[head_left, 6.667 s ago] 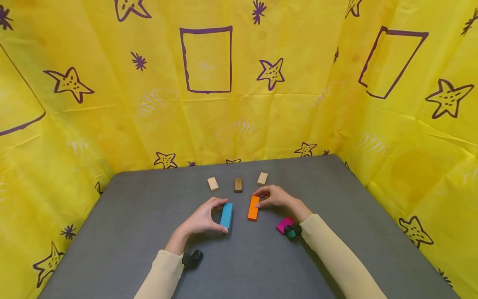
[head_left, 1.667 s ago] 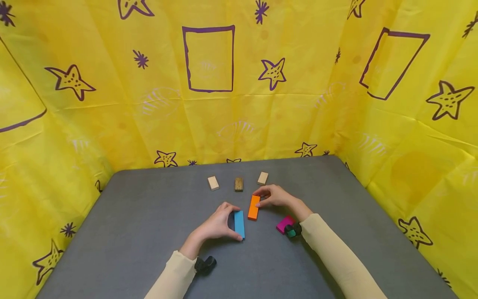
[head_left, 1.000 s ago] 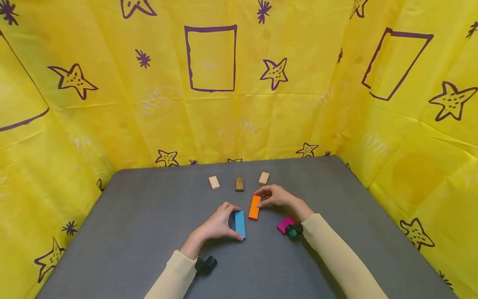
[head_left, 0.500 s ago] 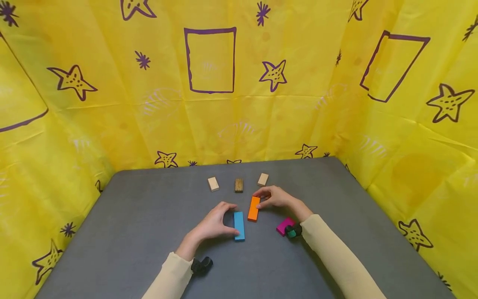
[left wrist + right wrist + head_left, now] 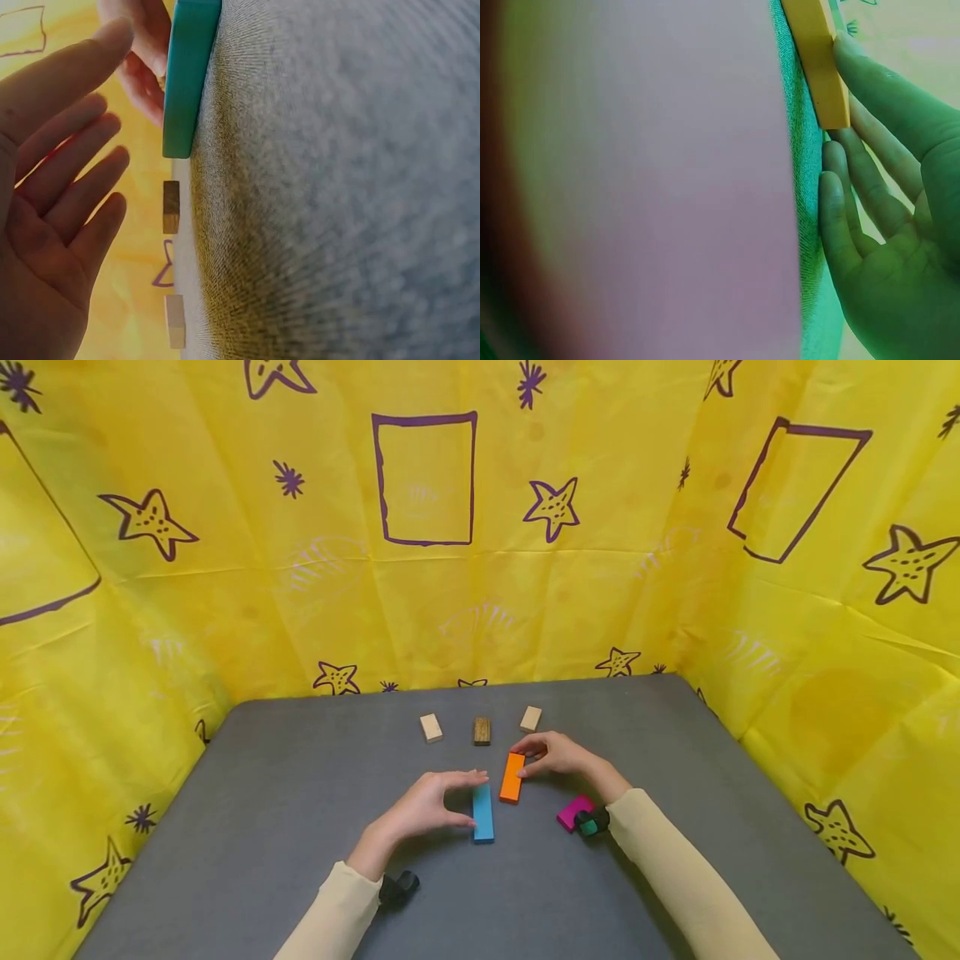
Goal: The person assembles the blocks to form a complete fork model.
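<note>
Blue block [image 5: 483, 817] near spread, empty left hand [image 5: 420, 806], orange block [image 5: 511, 781] pinched in right hand [image 5: 558, 756]: both probably light, stiff, sturdy, maybe slightly slippery, best gripped by opposite ends.

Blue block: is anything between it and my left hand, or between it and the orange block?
Nothing visible in either gap. The left hand is open beside the blue block, with nothing between them. In the head view, only tabletop shows between it and the orange block.
</note>
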### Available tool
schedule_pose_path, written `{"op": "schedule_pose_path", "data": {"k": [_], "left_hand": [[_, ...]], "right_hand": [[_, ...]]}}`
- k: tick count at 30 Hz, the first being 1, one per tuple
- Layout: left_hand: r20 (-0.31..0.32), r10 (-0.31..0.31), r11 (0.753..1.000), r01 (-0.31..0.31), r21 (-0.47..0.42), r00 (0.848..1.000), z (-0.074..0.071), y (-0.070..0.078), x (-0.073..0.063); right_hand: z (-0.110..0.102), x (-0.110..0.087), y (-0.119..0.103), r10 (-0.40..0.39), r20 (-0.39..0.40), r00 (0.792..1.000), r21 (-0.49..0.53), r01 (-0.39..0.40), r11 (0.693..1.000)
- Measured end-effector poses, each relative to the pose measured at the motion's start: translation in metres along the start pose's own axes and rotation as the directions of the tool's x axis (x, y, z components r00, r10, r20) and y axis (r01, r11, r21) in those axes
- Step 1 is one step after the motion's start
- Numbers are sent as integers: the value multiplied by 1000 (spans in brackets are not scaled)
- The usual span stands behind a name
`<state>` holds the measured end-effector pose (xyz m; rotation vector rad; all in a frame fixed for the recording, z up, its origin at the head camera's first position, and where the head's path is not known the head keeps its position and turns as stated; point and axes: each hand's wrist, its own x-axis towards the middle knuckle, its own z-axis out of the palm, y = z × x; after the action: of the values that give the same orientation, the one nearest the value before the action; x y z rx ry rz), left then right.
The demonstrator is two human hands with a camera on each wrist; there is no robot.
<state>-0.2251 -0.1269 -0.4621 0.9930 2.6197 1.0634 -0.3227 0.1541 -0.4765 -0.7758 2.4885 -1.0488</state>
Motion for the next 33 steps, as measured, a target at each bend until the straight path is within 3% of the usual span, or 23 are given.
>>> {"op": "schedule_pose_path", "data": {"k": [6,12,33], "left_hand": [[41,13,1000,-12,-13,999,0,3,1],[55,52,998,-53,31,997,4,5,2],[92,58,998,-57,-16,994,8,-3,7]], "right_hand": [[-1,0,-1,9,8,1000,13,-9,1000],[-2,0,3,5,28,1000,25,-6,1000],[-7,2,4,7,71,997,72,-12,997]]}}
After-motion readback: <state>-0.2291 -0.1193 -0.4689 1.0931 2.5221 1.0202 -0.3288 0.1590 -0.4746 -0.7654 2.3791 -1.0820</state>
